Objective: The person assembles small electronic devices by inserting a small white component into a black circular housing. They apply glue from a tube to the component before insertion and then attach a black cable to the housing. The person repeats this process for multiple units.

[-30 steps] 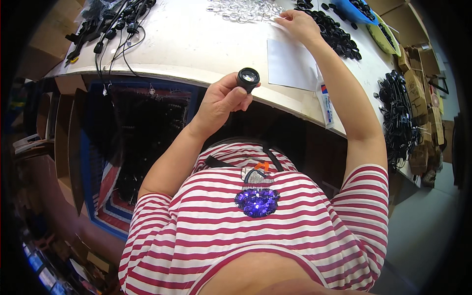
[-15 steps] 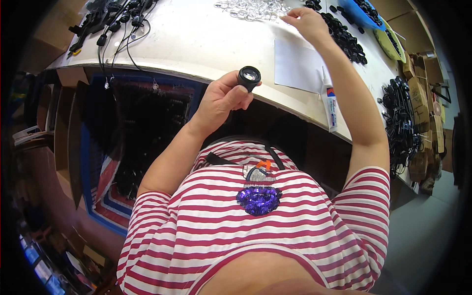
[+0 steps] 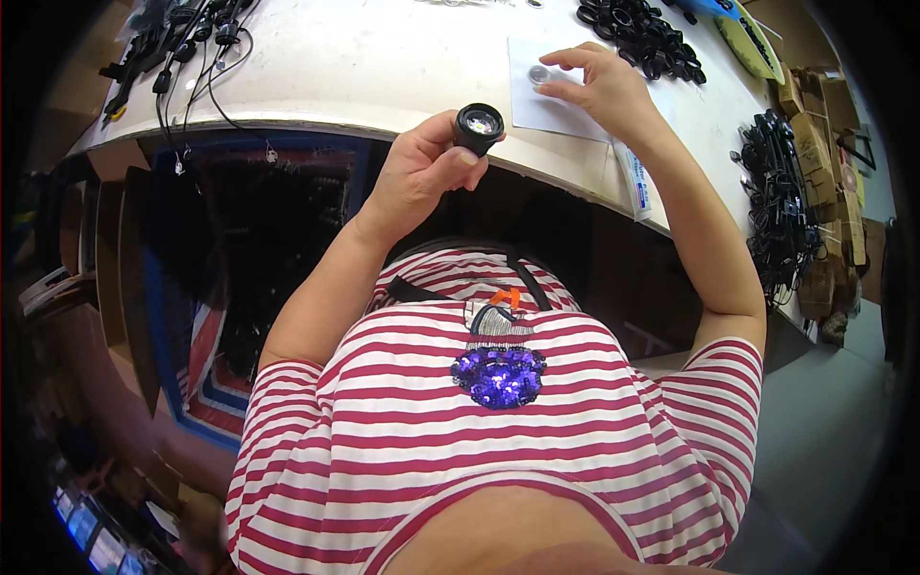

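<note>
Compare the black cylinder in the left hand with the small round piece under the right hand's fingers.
The black cylinder is dark and tube-shaped; the small round piece is clear or silvery and looks flat. The cylinder is held up off the table in the left hand; the round piece lies on a white sheet, touched by the right hand. The cylinder looks larger. Both are round.

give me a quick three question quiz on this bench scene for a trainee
1. True or false: the left hand holds a black cylindrical lens housing.
2. What do the right hand's fingertips touch? A) the white tube B) a small round clear lens C) the cables
3. What does that small round clear lens lie on?

Key:
1. True.
2. B.
3. A white paper sheet on the white table, with the pile of black rings beyond it.
</note>
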{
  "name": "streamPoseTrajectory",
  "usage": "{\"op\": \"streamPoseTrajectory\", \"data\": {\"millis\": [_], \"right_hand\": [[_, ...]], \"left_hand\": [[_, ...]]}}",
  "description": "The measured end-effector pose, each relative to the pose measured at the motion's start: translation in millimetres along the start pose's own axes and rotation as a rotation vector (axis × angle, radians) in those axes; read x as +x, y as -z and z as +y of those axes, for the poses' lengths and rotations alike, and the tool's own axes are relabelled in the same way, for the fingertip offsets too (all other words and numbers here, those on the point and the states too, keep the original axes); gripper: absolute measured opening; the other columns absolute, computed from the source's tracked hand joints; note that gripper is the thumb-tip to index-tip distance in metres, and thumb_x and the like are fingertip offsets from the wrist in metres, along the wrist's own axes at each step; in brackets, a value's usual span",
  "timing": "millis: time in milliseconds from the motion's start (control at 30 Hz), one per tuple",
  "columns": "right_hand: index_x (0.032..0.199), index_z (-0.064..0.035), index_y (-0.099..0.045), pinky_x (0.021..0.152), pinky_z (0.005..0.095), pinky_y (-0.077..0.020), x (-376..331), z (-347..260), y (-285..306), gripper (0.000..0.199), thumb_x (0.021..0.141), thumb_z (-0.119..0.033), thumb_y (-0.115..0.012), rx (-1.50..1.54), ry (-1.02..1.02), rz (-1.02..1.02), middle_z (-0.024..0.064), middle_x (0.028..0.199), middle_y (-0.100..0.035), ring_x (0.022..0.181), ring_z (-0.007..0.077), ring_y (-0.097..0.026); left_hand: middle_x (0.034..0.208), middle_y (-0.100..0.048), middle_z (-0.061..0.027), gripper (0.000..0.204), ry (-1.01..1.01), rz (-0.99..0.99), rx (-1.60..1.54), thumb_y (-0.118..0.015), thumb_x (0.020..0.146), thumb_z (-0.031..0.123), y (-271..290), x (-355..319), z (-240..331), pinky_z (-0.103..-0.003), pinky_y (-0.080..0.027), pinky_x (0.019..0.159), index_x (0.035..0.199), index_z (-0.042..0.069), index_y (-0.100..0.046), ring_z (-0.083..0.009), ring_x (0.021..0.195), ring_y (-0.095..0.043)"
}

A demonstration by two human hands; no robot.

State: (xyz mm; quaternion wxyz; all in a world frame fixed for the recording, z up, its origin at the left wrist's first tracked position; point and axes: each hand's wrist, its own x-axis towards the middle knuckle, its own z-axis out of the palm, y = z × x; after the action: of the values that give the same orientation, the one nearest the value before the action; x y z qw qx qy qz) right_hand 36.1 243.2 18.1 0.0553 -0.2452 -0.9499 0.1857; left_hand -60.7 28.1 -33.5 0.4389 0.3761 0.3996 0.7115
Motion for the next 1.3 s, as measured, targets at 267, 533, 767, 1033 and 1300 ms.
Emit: {"op": "streamPoseTrajectory", "data": {"millis": [267,533,767,1033,1300], "right_hand": [[0.091,-0.0165,-0.068,0.072,0.0303,-0.0446,7.6,4.7,-13.1,0.027,0.074,-0.037,-0.064,-0.063,0.078,0.045,0.0011,0.092,-0.061,0.081,0.0168,-0.057],[0.091,-0.0075,-0.067,0.063,0.0213,-0.0360,-23.0,-29.1,26.3,0.020,0.072,-0.014,-0.070,0.483,0.297,-0.069,-0.0002,0.088,-0.063,0.073,0.0063,-0.048],[0.091,-0.0080,-0.068,0.058,0.0209,-0.0388,-40.1,-30.0,26.5,0.021,0.071,-0.016,-0.071,0.586,0.321,-0.165,0.0020,0.084,-0.064,0.065,0.0082,-0.048],[0.099,-0.0087,-0.066,0.058,0.0211,-0.0403,-54.4,-23.2,30.1,0.029,0.072,-0.015,-0.070,0.591,0.289,-0.164,0.0018,0.089,-0.065,0.066,0.0076,-0.049],[0.095,-0.0135,-0.065,0.067,0.0290,-0.0463,-21.1,111.5,38.1,0.025,0.075,-0.028,-0.064,-0.053,-0.122,0.356,0.0029,0.084,-0.062,0.072,0.0176,-0.059]], "left_hand": [[0.064,-0.049,0.0005,0.042,0.081,-0.009,0.020,-0.059,0.082,0.036,1.3,2.7,-3.3,-0.018,-0.030,0.054,0.103,-0.001,-0.057,-0.0054,0.058,-0.040],[0.066,-0.051,0.0025,0.025,0.117,-0.028,0.088,-0.057,0.084,0.022,-2.5,11.8,-7.7,-0.018,-0.035,0.056,0.100,0.002,-0.060,-0.0051,0.060,-0.044],[0.067,-0.051,0.0017,0.021,0.168,-0.046,0.133,-0.058,0.082,0.019,-15.3,16.3,-11.5,-0.020,-0.038,0.058,0.095,0.003,-0.059,-0.0069,0.061,-0.045],[0.072,-0.055,-0.0010,0.019,0.196,-0.078,0.198,-0.056,0.078,0.007,-21.4,20.8,-17.3,-0.022,-0.042,0.062,0.096,0.000,-0.057,-0.0086,0.064,-0.050],[0.066,-0.052,-0.0002,0.025,0.211,-0.039,0.177,-0.054,0.076,0.010,-26.6,20.2,-8.9,-0.018,-0.034,0.054,0.099,0.000,-0.058,-0.0056,0.059,-0.044]]}}
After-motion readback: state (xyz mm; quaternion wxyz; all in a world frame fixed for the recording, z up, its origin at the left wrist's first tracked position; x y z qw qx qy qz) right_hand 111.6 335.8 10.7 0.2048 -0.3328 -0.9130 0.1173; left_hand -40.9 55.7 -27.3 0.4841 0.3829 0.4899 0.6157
